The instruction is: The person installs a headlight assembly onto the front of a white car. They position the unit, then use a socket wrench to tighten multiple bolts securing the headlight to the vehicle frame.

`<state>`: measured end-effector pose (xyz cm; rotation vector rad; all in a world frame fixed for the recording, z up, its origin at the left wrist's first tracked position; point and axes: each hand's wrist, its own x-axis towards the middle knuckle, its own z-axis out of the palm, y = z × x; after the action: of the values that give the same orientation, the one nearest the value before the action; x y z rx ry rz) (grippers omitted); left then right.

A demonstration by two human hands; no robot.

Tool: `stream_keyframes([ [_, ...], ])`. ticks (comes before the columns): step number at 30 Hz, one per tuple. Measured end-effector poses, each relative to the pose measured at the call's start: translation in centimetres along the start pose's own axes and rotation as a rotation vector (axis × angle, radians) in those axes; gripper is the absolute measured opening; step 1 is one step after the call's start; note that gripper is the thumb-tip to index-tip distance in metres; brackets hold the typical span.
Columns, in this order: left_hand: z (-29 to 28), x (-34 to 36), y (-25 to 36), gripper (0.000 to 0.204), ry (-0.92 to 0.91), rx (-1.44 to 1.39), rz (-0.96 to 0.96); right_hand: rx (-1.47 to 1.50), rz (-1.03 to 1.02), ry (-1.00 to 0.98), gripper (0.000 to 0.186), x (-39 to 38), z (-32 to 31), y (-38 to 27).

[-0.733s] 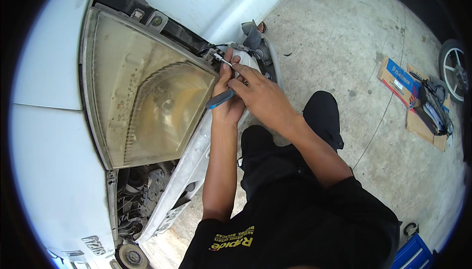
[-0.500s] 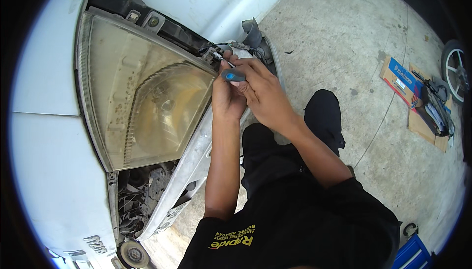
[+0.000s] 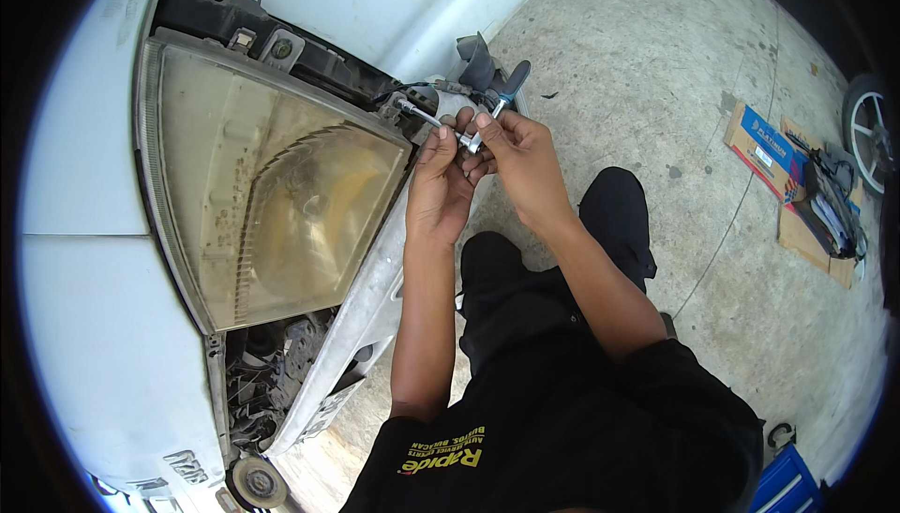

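Note:
A ratchet wrench (image 3: 514, 83) with a grey-blue handle and a shiny metal head slants away to the upper right. My right hand (image 3: 532, 168) is closed around its head end. A slim metal extension bar (image 3: 424, 114) runs from that head to the corner of the headlight mount, where its tip meets a fastener too small to make out. The fingers of my left hand (image 3: 441, 190) pinch this bar near the ratchet. Right beside my left hand lies the edge of a large, yellowed headlight (image 3: 281, 185) set in a white vehicle front.
Next to the headlight, the white bumper (image 3: 361, 312) runs diagonally, with dark engine parts (image 3: 277, 372) below. Wiring and a grey plastic piece (image 3: 476, 61) sit beyond my hands. On the concrete floor lie a flattened cardboard box (image 3: 764, 152) with dark parts, a wheel (image 3: 867, 133) and a blue case (image 3: 787, 487).
The ratchet handle has swung from pointing toward me to pointing away at the upper right. My right hand has shifted right, and the extension bar now shows more fully.

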<state>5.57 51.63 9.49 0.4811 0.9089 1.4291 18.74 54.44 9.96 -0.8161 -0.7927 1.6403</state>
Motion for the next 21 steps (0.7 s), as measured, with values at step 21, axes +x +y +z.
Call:
stream_keyframes([
  [21, -1.3, 1.6, 0.0, 0.028, 0.117, -0.210, 0.008, -0.676, -0.741, -0.027, 0.017, -0.6, 0.5, -0.3],
])
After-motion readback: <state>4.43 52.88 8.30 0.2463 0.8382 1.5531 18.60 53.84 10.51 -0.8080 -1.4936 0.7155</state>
